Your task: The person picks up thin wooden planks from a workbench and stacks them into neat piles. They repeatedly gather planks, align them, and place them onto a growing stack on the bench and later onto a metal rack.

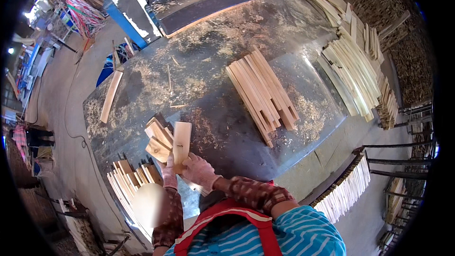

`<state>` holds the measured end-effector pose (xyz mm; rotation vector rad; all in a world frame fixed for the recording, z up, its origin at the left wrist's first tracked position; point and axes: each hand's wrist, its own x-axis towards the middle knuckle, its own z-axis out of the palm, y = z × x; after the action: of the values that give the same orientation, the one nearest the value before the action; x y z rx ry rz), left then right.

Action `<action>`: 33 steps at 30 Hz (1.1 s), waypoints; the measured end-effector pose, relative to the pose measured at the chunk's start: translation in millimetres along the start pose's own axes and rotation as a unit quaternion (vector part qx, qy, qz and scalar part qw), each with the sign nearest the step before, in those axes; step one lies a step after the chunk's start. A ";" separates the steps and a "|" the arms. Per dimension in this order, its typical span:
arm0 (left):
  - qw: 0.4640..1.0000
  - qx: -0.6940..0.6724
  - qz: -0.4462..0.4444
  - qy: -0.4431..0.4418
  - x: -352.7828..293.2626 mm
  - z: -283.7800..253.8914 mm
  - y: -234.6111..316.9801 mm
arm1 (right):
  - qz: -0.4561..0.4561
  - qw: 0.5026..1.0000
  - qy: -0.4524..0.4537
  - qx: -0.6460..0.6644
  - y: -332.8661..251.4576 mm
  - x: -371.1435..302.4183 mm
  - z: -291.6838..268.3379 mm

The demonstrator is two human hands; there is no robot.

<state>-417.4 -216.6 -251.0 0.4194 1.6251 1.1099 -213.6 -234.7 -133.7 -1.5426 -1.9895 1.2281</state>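
Near the table's front edge, my gloved left hand [168, 173] and gloved right hand [199, 170] grip the lower end of a short, pale wooden board [182, 141]. The left fingers close at its left edge, the right ones at its right edge. Touching or just behind it, several short wood pieces [159, 136] lie at differing angles; whether my left hand also holds one cannot be told. To the left of my left forearm stands a stack of narrow wood strips [127, 180], partly covered by a pale blurred patch.
The dark table [213, 99] is strewn with shavings. A bundle of wood strips [262, 92] lies right of centre, a single strip [111, 96] at far left. Beyond stands a blue-edged machine [137, 16]. More stacked strips [353, 73] and a metal rack [398, 154] are at the right.
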 end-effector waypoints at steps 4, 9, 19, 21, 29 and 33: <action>0.996 0.053 0.060 0.030 -26.7 11.9 -25.4 | -0.026 0.997 0.049 -0.059 24.3 19.3 23.3; 0.993 0.012 0.101 0.051 -52.2 12.6 -37.3 | -0.188 0.981 -0.046 -0.028 35.1 22.6 15.7; 0.994 -0.007 0.102 0.026 -47.1 -1.0 -0.7 | 0.289 0.843 0.309 -0.332 168.5 -51.7 -138.0; 0.985 0.009 0.127 0.116 -51.4 8.3 7.2 | 0.263 0.873 0.250 -0.326 166.1 -65.7 -135.3; 0.957 0.073 0.281 0.015 -65.2 66.7 40.2 | 0.206 0.910 0.264 -0.245 152.9 -60.9 -125.9; 0.972 0.104 0.103 -0.181 -101.4 139.4 42.9 | 0.370 0.885 0.245 -0.137 164.7 -42.6 -166.0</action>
<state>-266.8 -207.6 -157.2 0.8933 1.3968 0.9485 19.7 -197.2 -159.3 -2.5880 -1.3001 0.6447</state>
